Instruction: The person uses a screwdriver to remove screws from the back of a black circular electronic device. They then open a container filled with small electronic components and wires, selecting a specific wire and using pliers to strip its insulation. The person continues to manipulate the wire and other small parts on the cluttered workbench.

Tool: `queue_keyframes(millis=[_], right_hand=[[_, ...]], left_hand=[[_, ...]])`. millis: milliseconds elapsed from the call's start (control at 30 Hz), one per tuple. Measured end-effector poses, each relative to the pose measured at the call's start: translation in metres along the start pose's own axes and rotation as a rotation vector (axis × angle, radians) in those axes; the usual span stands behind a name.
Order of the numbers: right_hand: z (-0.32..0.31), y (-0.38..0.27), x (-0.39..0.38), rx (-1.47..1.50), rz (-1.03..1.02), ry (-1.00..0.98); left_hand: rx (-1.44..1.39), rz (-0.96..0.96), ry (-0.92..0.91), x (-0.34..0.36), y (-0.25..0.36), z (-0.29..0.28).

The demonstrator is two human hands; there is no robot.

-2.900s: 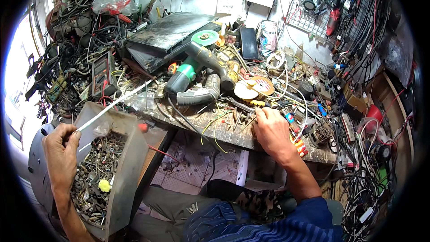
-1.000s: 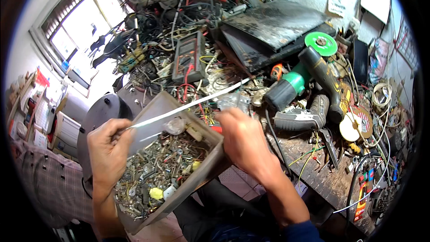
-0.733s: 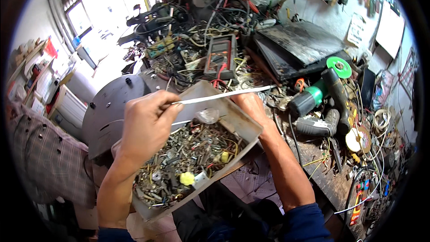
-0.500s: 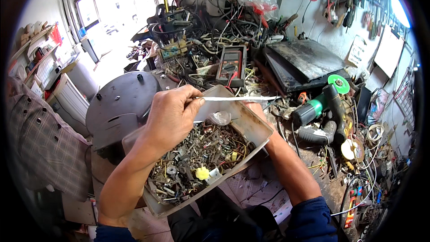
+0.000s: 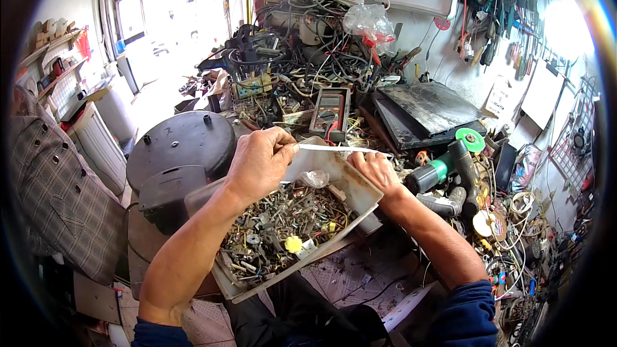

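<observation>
My left hand [image 5: 260, 164] is above the far left part of a plastic box [image 5: 302, 288], its thumb and fingers pinched on one end of a thin white strip [image 5: 321, 148]. The strip runs nearly level to the right, over the box's far side. At the box's far right corner, my right hand [image 5: 375, 172] has its fingers curled beneath the strip; the fingertips are hidden, so I cannot see what they grip. Inside the box lies a heap of small screws and metal parts [image 5: 270, 231], with a yellow knob [image 5: 293, 244] and a small clear plastic bag [image 5: 315, 178].
A round black lid-like part [image 5: 183, 144] lies left of the box. Beyond it are a multimeter [image 5: 330, 112] and a tall tangle of cables [image 5: 308, 32]. A green angle grinder [image 5: 440, 168] and flat black panels [image 5: 427, 110] lie to the right. Tools [image 5: 495, 6] hang on the wall.
My right hand has come up from behind the box's far wall, and its fingers now show beside the strip. My left hand keeps its pinch. The whole view has shifted slightly.
</observation>
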State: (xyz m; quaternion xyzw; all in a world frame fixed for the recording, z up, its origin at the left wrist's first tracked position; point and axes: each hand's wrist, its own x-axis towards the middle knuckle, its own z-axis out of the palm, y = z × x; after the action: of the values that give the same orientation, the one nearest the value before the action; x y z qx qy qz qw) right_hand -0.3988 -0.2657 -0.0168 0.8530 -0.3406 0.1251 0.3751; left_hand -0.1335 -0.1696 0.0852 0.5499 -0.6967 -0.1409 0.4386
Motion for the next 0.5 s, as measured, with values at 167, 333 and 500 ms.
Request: queue_keyframes(millis=[167, 333, 500], right_hand=[[-0.017, 0.016, -0.005, -0.240, -0.152, 0.154], [-0.051, 0.041, -0.020, -0.202, -0.256, 0.115], [-0.071, 0.063, -0.030, -0.051, -0.423, 0.014]], left_hand=[[-0.184, -0.162, -0.117, 0.006, -0.018, 0.000], [-0.349, -0.249, -0.192, 0.009, -0.015, 0.008], [-0.393, -0.295, -0.181, 0.009, -0.007, 0.005]])
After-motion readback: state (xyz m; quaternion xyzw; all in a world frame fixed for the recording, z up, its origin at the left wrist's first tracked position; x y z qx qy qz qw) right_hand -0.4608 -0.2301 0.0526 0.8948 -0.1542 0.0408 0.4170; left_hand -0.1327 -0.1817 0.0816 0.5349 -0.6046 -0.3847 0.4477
